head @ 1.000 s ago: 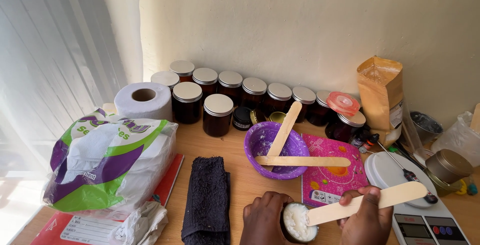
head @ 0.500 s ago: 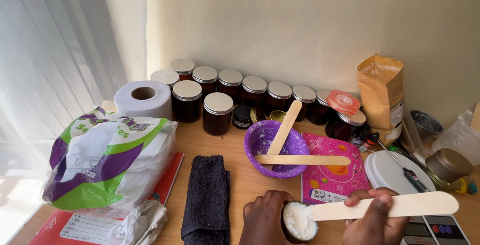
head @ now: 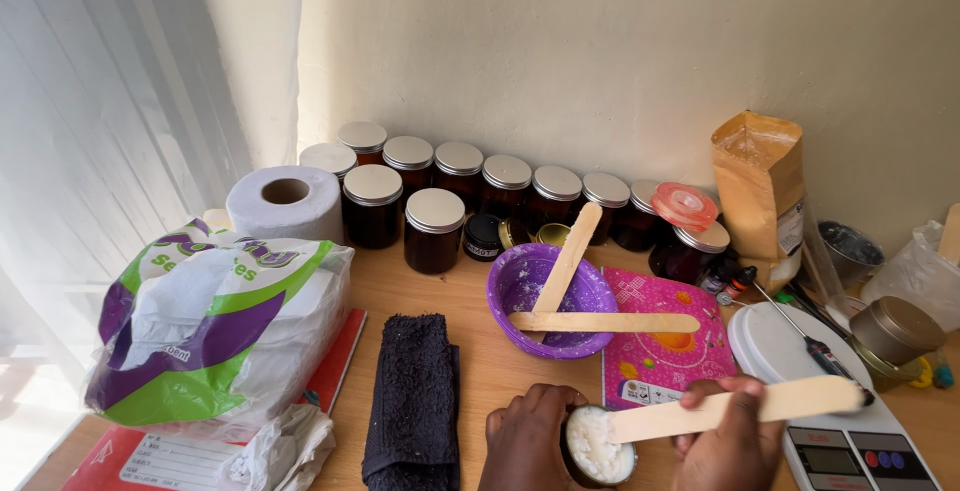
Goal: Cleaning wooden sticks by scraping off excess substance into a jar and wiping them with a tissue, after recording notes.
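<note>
My left hand [head: 527,441] grips a small dark jar [head: 597,447] filled with white cream at the table's front edge. My right hand [head: 728,439] holds a flat wooden stick [head: 740,407] that lies nearly level, its left end resting in the cream. Behind the jar sits a purple bowl [head: 590,334] smeared with white, with two more wooden sticks [head: 603,322] laid across it. A pink booklet [head: 668,353] lies under the bowl's right side.
Several lidded amber jars [head: 435,230] line the wall. A toilet roll [head: 286,202], a green and purple plastic bag [head: 220,324] and a dark folded towel [head: 414,398] lie left. A brown paper pouch [head: 758,191], a kitchen scale [head: 828,392] and a thermometer probe [head: 795,327] stand right.
The stick in my right hand has tipped from slanting upward to almost level, its right end dropping, while my left hand keeps the jar in place.
</note>
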